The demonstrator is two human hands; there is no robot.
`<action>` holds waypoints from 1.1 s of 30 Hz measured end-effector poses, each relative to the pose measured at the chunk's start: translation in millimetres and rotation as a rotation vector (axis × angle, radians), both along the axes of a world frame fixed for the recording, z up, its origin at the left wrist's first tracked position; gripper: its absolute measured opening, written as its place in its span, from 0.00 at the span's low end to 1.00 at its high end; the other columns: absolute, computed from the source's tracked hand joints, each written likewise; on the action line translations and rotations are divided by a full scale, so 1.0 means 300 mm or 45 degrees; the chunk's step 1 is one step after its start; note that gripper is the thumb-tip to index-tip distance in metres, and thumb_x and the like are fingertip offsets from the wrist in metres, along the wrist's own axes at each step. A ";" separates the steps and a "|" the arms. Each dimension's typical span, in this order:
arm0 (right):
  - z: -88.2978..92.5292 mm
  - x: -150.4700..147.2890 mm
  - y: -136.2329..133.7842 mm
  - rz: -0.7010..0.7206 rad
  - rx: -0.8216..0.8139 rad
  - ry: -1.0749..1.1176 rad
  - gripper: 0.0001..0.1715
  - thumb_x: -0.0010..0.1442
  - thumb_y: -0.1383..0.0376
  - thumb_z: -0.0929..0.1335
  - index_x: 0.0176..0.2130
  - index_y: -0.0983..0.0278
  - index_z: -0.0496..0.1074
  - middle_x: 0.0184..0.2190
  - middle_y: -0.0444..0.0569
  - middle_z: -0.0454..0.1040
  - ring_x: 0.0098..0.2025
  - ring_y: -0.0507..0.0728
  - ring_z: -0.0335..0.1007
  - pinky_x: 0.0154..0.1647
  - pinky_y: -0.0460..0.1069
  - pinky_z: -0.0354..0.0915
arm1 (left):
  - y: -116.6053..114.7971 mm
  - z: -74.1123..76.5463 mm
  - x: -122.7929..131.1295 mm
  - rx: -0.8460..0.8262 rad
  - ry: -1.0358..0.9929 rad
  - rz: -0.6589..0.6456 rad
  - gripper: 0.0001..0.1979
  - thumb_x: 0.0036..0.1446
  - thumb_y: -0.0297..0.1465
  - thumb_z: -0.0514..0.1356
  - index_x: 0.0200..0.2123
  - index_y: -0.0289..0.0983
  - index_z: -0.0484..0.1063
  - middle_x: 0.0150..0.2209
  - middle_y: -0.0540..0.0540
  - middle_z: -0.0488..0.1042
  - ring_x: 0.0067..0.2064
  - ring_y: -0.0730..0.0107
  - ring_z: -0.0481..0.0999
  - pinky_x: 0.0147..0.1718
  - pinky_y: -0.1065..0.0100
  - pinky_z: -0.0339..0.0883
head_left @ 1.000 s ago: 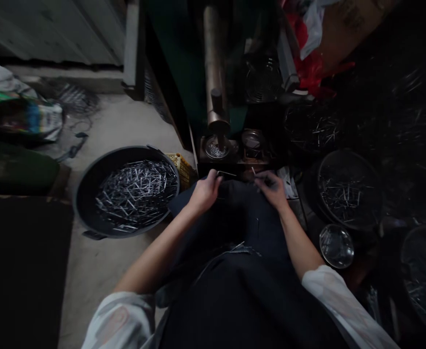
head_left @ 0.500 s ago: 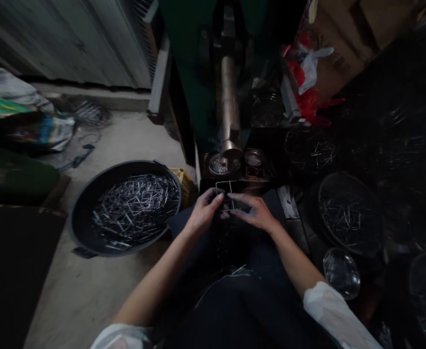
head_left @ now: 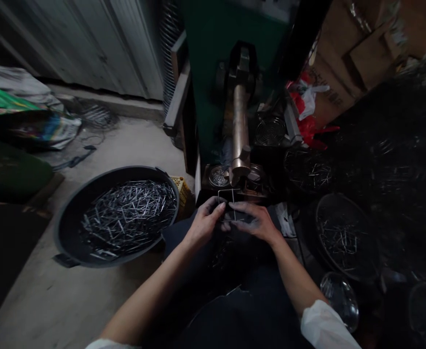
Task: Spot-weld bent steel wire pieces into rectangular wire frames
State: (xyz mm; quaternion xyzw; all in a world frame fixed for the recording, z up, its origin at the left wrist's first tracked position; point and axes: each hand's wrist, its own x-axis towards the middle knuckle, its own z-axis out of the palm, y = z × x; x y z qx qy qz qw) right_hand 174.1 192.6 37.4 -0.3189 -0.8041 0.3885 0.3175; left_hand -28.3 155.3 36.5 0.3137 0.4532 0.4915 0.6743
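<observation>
A thin bent metal wire frame, roughly square, stands up between my two hands. My left hand pinches its left side between thumb and fingers. Its right side is in the closed fingers of my right hand. The fingers hide part of the frame's lower edge. Just beyond the frame is the tip of a machine's thick metal arm, apart from it. Below that arm sits a round dish of small metal bits.
A large dark tub full of bent wire pieces stands on the floor at left, by a yellow crate. At right are a dark basin with wires and a shiny bowl. Cardboard boxes are behind.
The view has tilted up and shifted, so the machine appears lower and further right. My hands keep their hold on the wire frame, nearly unchanged.
</observation>
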 end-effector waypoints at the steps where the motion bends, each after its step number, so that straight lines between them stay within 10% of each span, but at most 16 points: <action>1: 0.001 0.001 0.002 -0.001 -0.002 0.002 0.29 0.60 0.60 0.76 0.60 0.52 0.74 0.56 0.47 0.78 0.57 0.60 0.75 0.61 0.55 0.69 | 0.001 -0.002 0.000 0.009 -0.006 0.002 0.19 0.57 0.45 0.66 0.42 0.38 0.69 0.25 0.52 0.74 0.21 0.74 0.73 0.20 0.74 0.71; 26: 0.028 -0.029 0.026 -0.024 -0.197 0.131 0.26 0.59 0.59 0.76 0.56 0.53 0.76 0.54 0.48 0.78 0.56 0.61 0.75 0.60 0.56 0.69 | 0.043 0.002 -0.018 0.070 -0.089 -0.039 0.20 0.57 0.44 0.67 0.46 0.38 0.72 0.23 0.52 0.73 0.19 0.72 0.73 0.18 0.72 0.69; 33: 0.000 -0.056 0.139 -0.378 -0.200 0.205 0.18 0.54 0.54 0.78 0.31 0.63 0.74 0.28 0.42 0.73 0.32 0.53 0.69 0.37 0.47 0.66 | 0.188 0.026 -0.041 0.119 -0.024 0.103 0.20 0.51 0.42 0.71 0.41 0.35 0.73 0.27 0.52 0.74 0.18 0.77 0.70 0.16 0.74 0.67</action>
